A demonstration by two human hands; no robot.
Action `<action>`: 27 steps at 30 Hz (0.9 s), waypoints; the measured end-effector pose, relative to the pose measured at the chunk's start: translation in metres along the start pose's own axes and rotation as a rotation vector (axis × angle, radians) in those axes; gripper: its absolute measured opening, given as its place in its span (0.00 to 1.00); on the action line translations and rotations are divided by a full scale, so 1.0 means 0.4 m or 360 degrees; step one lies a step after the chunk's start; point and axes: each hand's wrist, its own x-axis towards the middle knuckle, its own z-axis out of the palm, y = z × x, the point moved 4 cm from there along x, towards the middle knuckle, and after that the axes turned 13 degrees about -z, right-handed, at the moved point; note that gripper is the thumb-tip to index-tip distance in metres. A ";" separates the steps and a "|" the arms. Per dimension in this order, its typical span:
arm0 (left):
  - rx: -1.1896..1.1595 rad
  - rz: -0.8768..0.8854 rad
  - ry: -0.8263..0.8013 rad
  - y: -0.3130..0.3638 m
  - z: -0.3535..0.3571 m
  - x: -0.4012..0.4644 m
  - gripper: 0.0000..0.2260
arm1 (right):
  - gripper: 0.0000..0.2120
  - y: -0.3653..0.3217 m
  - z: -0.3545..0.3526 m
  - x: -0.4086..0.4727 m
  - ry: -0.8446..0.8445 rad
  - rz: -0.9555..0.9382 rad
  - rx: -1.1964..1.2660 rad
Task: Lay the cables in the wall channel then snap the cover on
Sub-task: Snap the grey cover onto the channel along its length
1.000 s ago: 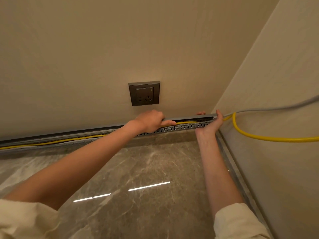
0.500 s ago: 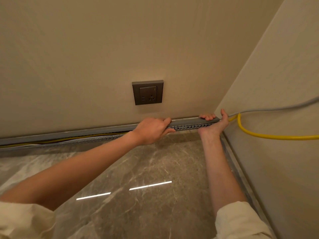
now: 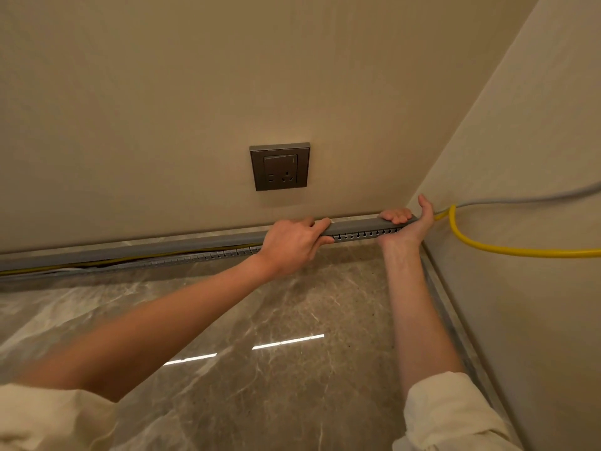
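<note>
The long grey plastic cover strip [image 3: 354,228] lies along the slotted grey wall channel [image 3: 364,236] at the wall's base. The left hand [image 3: 294,244] and right hand [image 3: 408,222] each grip the cover strip, fingers curled over it. A yellow cable [image 3: 507,251] and a grey cable [image 3: 527,200] exit at the corner; leftward, the cover sits unseated.

Both hands [image 3: 294,243] [image 3: 410,222] outstretched, fingers [image 3: 320,225] curled
</note>
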 end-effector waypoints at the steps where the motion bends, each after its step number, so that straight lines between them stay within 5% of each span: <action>1: -0.0004 0.0003 0.0009 0.001 0.003 -0.003 0.19 | 0.22 0.000 -0.001 0.000 -0.0002 0.0004 -0.0024; 19: 0.0236 0.0257 0.0060 0.098 -0.014 0.018 0.15 | 0.20 -0.003 -0.010 -0.008 0.0111 -0.0065 -0.0119; 27: 0.0165 0.0198 0.0126 0.096 -0.039 0.035 0.16 | 0.19 0.041 0.015 -0.042 -0.0116 -0.0109 0.0017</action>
